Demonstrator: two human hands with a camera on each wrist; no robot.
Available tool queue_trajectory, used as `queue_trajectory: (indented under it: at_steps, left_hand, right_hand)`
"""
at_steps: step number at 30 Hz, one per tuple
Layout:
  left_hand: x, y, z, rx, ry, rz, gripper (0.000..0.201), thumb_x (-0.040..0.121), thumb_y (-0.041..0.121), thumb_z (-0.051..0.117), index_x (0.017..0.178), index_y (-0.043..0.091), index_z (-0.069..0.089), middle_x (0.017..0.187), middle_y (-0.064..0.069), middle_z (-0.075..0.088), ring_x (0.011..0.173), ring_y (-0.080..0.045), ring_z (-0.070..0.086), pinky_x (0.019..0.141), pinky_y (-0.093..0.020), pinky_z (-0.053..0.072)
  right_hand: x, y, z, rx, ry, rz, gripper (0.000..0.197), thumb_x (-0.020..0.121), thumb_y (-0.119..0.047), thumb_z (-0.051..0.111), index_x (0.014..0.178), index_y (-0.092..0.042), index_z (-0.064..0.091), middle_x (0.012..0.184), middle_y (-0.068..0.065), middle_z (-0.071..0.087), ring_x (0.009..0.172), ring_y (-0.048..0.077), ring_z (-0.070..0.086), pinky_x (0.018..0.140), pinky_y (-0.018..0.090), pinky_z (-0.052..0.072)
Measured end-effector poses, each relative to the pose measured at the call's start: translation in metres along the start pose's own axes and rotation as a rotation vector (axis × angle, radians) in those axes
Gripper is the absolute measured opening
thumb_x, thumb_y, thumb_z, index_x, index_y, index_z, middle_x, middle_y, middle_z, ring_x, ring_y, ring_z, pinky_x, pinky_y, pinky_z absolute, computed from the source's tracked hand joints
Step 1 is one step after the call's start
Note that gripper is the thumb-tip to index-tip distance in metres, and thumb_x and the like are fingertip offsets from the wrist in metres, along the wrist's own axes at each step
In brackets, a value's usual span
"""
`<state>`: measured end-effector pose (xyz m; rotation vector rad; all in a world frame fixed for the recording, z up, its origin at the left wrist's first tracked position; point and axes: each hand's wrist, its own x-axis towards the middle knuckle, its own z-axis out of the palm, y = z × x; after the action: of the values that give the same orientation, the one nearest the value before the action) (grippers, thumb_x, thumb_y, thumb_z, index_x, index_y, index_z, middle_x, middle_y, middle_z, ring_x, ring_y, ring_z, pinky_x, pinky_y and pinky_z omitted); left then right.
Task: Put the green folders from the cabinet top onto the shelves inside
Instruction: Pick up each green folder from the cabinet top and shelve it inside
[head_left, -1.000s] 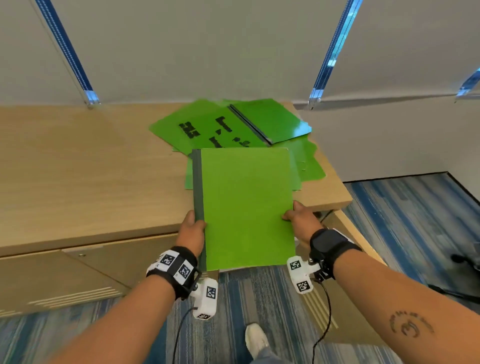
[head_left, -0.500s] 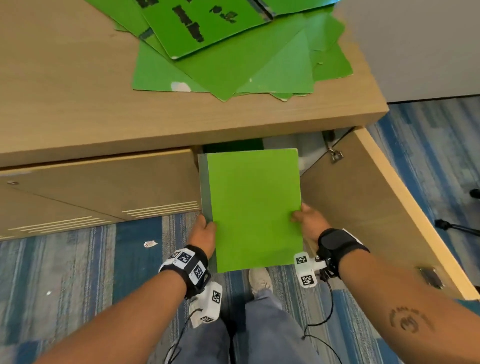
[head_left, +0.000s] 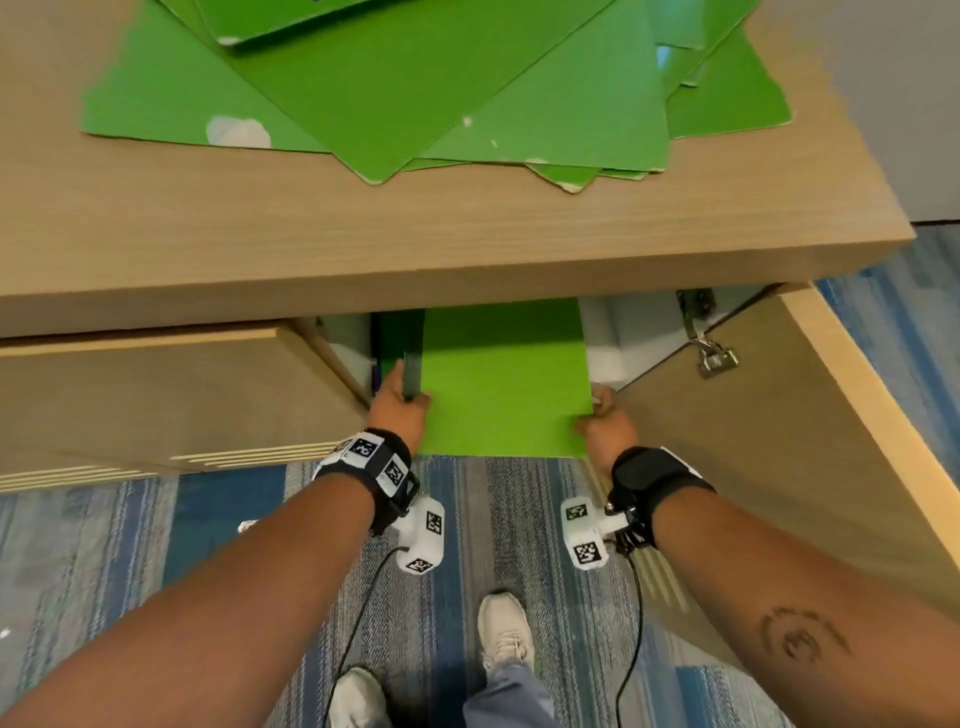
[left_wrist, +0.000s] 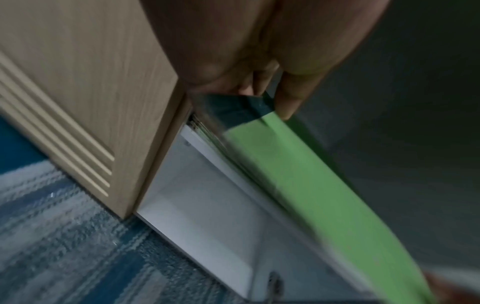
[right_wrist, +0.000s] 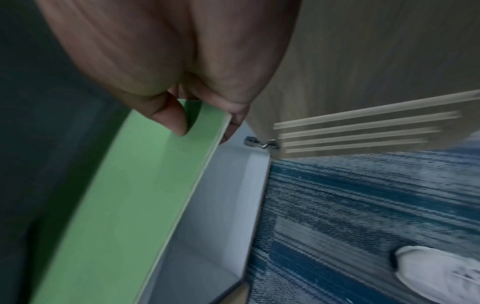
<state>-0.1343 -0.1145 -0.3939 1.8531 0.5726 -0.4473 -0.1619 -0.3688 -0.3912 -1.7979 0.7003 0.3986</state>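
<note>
green folder (head_left: 501, 379) between both hands (edges pinched), seemingly entering cabinet (head_left: 467, 249)

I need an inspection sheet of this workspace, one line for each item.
Surface: wooden cabinet top, a loose pile on its far part.
Job's things: green folder, level, far end under the top, entering the open cabinet; pile of green folders waits above.
Clutter: small white scraps on the carpet.
Grippers: left hand holds the folder's dark spine; right hand pinches the opposite edge; both grips near the front corners.
Cables: black wrist-camera cables hang toward the floor.
Surroundings: open cabinet door at right, blue striped carpet, person's white shoes.
</note>
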Motion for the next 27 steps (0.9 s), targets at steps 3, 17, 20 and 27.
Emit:
queue_trajectory:
  at_steps: [3, 17, 20, 27]
  left_hand:
    - [0.005, -0.018, 0.003, 0.000, -0.026, -0.058, 0.084, 0.088, 0.007, 0.063, 0.153, 0.018, 0.012, 0.153, -0.011, 0.031, 0.135, -0.030, 0.040, 0.103, -0.033, 0.042]
    - [-0.005, -0.053, 0.007, -0.160, -0.057, -0.097, 0.085, 0.087, 0.003, 0.063, 0.152, 0.017, 0.011, 0.154, -0.006, 0.028, 0.136, -0.019, 0.039, 0.105, -0.033, 0.037]
    - [-0.006, -0.049, 0.005, -0.193, -0.040, -0.098, 0.082, 0.087, 0.002, 0.062, 0.152, 0.017, 0.013, 0.154, -0.006, 0.029, 0.136, -0.020, 0.039, 0.107, -0.035, 0.036]
    - [-0.018, -0.030, -0.004, -0.231, -0.048, -0.041, 0.081, 0.086, 0.001, 0.064, 0.151, 0.020, 0.019, 0.151, -0.007, 0.034, 0.133, -0.019, 0.041, 0.101, -0.029, 0.038]
  right_hand:
    - [0.043, -0.012, 0.019, 0.000, 0.072, -0.035, 0.053, 0.084, 0.011, 0.049, 0.130, -0.014, 0.045, 0.108, 0.011, 0.063, 0.102, 0.034, 0.063, 0.076, 0.028, 0.054]
    - [0.126, -0.044, 0.076, -0.610, 0.156, -0.137, 0.035, 0.087, -0.012, 0.055, 0.121, -0.008, 0.059, 0.123, 0.017, 0.060, 0.115, 0.038, 0.056, 0.098, 0.039, 0.047]
    - [0.128, -0.038, 0.078, -0.677, 0.112, -0.021, 0.039, 0.090, -0.014, 0.052, 0.129, -0.016, 0.051, 0.130, 0.021, 0.047, 0.118, 0.039, 0.050, 0.098, 0.037, 0.042]
    - [0.093, -0.046, 0.076, -0.716, 0.091, -0.219, 0.060, 0.076, -0.029, 0.066, 0.131, -0.013, 0.050, 0.125, 0.020, 0.050, 0.110, 0.039, 0.052, 0.096, 0.035, 0.046]
